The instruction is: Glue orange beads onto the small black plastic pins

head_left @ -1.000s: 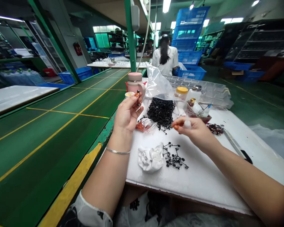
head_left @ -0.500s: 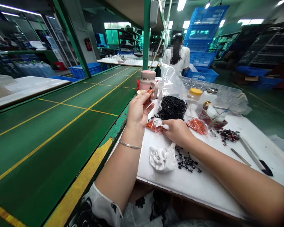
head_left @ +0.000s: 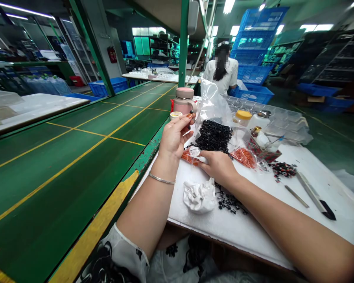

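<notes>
Above the left edge of the white tabletop (head_left: 303,161), the left hand (head_left: 174,135) pinches a small black piece (head_left: 191,113) between its fingertips. The right hand (head_left: 220,166), fingers curled nearly together, is at a clear plastic bag of orange bits (head_left: 188,156); its grip can't be told. 1 crumpled white bundle (head_left: 199,195) lies near the front edge.

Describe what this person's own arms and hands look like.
The gloveless left hand shows orange-brown nail polish; a silver bangle circles its wrist, and a pale sleeve with black patterning ends near the elbow. The right hand is gloveless too, without visible bracelet or sleeve.
</notes>
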Demonstrator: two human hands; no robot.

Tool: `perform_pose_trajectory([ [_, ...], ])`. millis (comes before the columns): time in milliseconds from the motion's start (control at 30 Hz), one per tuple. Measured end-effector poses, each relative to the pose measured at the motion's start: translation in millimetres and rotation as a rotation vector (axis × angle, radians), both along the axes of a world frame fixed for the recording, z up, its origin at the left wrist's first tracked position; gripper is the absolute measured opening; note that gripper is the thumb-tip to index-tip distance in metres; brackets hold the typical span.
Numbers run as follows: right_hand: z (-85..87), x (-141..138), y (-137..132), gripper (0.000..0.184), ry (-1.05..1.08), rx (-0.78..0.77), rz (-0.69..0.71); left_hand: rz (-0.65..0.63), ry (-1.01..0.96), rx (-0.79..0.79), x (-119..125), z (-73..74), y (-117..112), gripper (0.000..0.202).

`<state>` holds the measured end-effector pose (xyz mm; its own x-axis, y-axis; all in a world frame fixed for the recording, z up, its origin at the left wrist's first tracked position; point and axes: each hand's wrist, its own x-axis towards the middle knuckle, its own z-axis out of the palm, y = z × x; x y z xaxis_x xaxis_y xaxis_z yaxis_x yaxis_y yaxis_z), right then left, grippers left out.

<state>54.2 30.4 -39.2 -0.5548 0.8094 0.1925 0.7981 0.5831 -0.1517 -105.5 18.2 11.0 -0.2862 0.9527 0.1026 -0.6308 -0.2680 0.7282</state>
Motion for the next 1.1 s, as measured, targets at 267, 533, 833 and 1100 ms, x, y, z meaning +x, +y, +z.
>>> perform_pose_trajectory([
  [267,-6.5,-1.5,-1.0,0.033,0.063,0.005,-0.047,0.021,0.046,-0.022,2.6,-1.2,0.1,0.011],
  [533,-12.5,1.0,5.9,0.026,0.171,-0.053,0.087,0.044,0.092,-0.049,3.4,-3.6,0.9,0.016],
  [833,-11.3,0.8,5.8,0.03,0.161,-0.102,0.106,0.058,0.11,-0.093,4.5,-3.7,0.7,0.023],
  [1100,-6.4,0.9,1.7,0.027,0.125,-0.11,0.09,0.087,0.125,-0.109,6.1,-5.9,0.4,0.026],
])
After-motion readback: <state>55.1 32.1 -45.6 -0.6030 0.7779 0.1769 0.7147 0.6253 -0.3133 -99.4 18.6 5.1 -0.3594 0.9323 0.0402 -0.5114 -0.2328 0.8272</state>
